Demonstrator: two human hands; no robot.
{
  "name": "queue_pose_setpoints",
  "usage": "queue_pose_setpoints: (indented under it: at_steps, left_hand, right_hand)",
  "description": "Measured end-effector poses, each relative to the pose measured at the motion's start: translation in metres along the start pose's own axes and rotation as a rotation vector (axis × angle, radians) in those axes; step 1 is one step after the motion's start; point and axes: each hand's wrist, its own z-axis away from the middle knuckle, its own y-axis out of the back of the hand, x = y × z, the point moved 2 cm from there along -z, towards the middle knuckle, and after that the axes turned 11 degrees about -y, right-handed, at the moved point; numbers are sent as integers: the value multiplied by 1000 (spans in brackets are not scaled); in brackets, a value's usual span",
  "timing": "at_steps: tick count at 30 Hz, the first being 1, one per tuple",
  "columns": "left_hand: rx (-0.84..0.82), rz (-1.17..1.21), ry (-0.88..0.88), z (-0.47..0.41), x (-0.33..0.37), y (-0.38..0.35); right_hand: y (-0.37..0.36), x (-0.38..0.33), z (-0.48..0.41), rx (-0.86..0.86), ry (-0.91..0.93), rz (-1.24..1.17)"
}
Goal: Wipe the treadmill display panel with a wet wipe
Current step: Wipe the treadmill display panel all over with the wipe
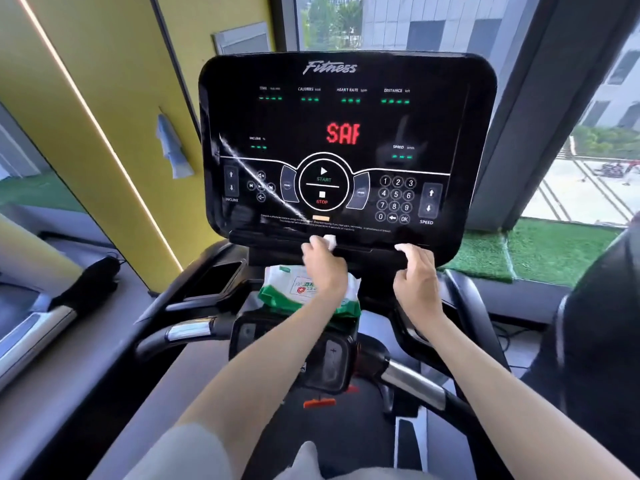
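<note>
The black treadmill display panel [346,140] stands upright in front of me, lit with red letters and green dashes. My left hand [323,268] holds a small white wet wipe [329,241] against the panel's bottom edge, just below the STOP button. My right hand [417,275] has its fingers curled over the bottom rim of the panel to the right. A green and white pack of wet wipes [298,289] lies on the console shelf under my left hand, partly hidden by my wrist.
Chrome-tipped handlebars [188,330] reach out on both sides below the console. An orange safety clip [318,402] hangs under the centre controls. A yellow wall [104,98] is to the left, with a window and green turf [554,251] to the right.
</note>
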Motion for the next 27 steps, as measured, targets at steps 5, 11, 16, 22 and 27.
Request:
queue_pose_setpoints:
  at_steps: [5,11,16,22,27]
  left_hand:
    - [-152,21,-389,17,26,-15]
    - [136,8,22,-10,0,15]
    - [-49,38,-154,42,49,-45]
    - [-241,-8,-585,69,69,-67]
    - [-3,-120,-543,11,46,-31]
  right_hand:
    - [9,16,-5,81,-206,-90]
    - [12,19,-8,103,-452,-292]
    - [20,24,-13,56,-672,-568]
    - [36,37,-13,98,-755,-655]
    - [33,32,-9,0,-766,-654]
